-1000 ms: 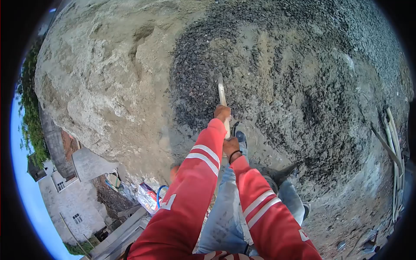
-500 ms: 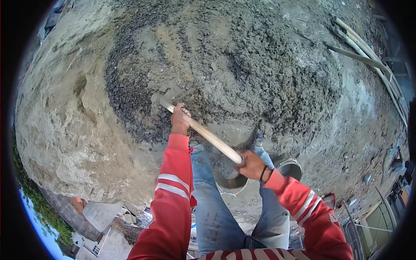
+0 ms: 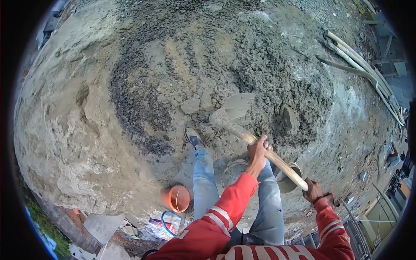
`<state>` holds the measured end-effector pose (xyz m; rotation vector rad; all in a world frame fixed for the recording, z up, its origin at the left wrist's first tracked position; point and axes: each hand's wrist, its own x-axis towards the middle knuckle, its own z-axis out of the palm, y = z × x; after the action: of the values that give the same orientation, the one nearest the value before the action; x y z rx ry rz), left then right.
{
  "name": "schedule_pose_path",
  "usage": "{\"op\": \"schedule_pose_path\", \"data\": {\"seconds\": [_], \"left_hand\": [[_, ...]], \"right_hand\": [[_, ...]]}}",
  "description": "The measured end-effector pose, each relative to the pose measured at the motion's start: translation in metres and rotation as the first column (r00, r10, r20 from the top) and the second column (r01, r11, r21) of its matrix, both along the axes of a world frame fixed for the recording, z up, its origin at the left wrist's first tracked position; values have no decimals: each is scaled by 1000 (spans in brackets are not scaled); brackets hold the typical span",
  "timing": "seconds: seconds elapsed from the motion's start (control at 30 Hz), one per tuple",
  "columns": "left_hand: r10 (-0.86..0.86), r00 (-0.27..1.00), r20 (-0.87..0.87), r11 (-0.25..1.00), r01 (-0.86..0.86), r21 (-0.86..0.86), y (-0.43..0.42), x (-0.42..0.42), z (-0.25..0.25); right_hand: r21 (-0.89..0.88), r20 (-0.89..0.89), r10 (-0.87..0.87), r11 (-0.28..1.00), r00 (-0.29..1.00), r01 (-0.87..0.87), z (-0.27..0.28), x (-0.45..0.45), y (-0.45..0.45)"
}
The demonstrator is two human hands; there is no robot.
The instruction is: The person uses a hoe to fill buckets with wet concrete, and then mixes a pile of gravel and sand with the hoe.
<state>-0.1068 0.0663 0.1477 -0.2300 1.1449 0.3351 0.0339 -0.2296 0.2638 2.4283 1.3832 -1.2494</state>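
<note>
A hoe with a pale wooden handle [image 3: 281,162] slants across the view, its mortar-smeared blade [image 3: 238,105] over the grey wet mix [image 3: 277,73]. My left hand [image 3: 258,151] is closed around the middle of the handle. Near the handle's butt end, my right hand [image 3: 313,190] grips it too. Below the hoe, a grey bucket [image 3: 287,185] stands by my right leg, partly hidden by the handle. Another bucket [image 3: 229,173] sits between my legs, partly covered by my left arm.
An orange bucket [image 3: 175,197] stands left of my legs. A large sand mound [image 3: 65,130] rises at the left. Long pale poles [image 3: 364,65] lie at the upper right. At the far right a person [image 3: 393,159] is visible. A blue hoop [image 3: 167,223] lies near some bags.
Both my hands and the hoe have swung to the right, bringing the blade into view. The orange bucket has come into sight, and my left leg shows more clearly.
</note>
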Motion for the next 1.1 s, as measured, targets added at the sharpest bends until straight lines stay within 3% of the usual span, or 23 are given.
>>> {"op": "schedule_pose_path", "data": {"seconds": [0.1, 0.17, 0.2, 0.23, 0.27, 0.3, 0.33, 0.37, 0.43, 0.53, 0.6, 0.67, 0.7, 0.73, 0.77, 0.87, 0.9, 0.93, 0.97, 1.03, 1.07, 1.1], "left_hand": [[-72, 986, -149, 947, 115, 301, 145, -44, 54], [-118, 974, -194, 817, 206, 539, 249, -71, 104], [-90, 969, -232, 669, 232, 706, 298, -80, 134], [-106, 952, -288, 542, 298, 785, 342, -89, 163], [-58, 965, -254, 390, 256, 884, 382, -97, 186], [16, 959, -282, 171, 275, 946, 420, -104, 199], [93, 920, -381, 12, 382, 924, 458, -113, 206], [180, 869, -460, -134, 485, 864, 485, -121, 203], [245, 817, -522, -130, 561, 817, 508, -141, 176], [436, 597, -673, -101, 776, 623, 513, -180, 110], [254, 401, -880, 42, 905, 424, 467, -217, 54], [-4, 250, -968, 234, 942, 242, 405, -254, -26], [-179, 118, -977, 291, 955, 62, 372, -269, -57], [-296, 123, -947, 346, 938, 13, 346, -281, -93], [-375, 137, -917, 374, 927, -15, 337, -284, -98], [-504, 184, -844, 434, 899, -63, 283, -286, -138], [-521, 229, -822, 478, 877, -59, 284, -278, -146], [-463, 266, -846, 506, 862, -6, 279, -255, -97], [-455, 264, -850, 494, 870, 5, 269, -240, -98], [-311, 379, -872, 705, 707, 56, 232, -201, -111], [-198, 330, -923, 760, 647, 68, 210, -177, -116], [-194, 324, -926, 759, 647, 68, 195, -161, -122]], "right_hand": [[179, 5, -61, 982, 998, 60, -52, -103, 102], [376, -96, -182, 904, 979, 205, -77, -170, 206], [484, -135, -274, 820, 952, 305, -72, -202, 271], [448, -308, -340, 772, 888, 451, -70, -224, 338], [581, -305, -301, 693, 903, 427, -65, -243, 399], [594, -419, -322, 610, 849, 524, -58, -261, 456], [611, -515, -309, 522, 800, 595, -45, -274, 511], [506, -646, -312, 508, 696, 697, -39, -285, 555], [695, -574, -192, 399, 796, 598, -47, -301, 624], [706, -560, -193, 397, 806, 586, -74, -327, 661], [486, -678, -220, 582, 702, 652, -135, -355, 640], [317, -689, -308, 686, 656, 655, -201, -398, 560], [231, -647, -284, 811, 707, 538, -214, -408, 515], [158, -476, -344, 872, 809, 464, -201, -415, 488], [68, -284, -364, 915, 887, 398, -188, -415, 475], [-80, -290, -337, 941, 896, 328, -127, -365, 461], [-47, -299, -339, 939, 892, 341, -121, -346, 465], [-83, -300, -300, 954, 906, 288, -114, -327, 454], [-116, -301, -257, 966, 918, 232, -112, -305, 443], [-69, -326, -197, 980, 925, 185, -111, -256, 409], [-21, -352, -123, 992, 928, 124, -113, -232, 394], [-17, -358, -122, 992, 926, 124, -114, -211, 378]]}}
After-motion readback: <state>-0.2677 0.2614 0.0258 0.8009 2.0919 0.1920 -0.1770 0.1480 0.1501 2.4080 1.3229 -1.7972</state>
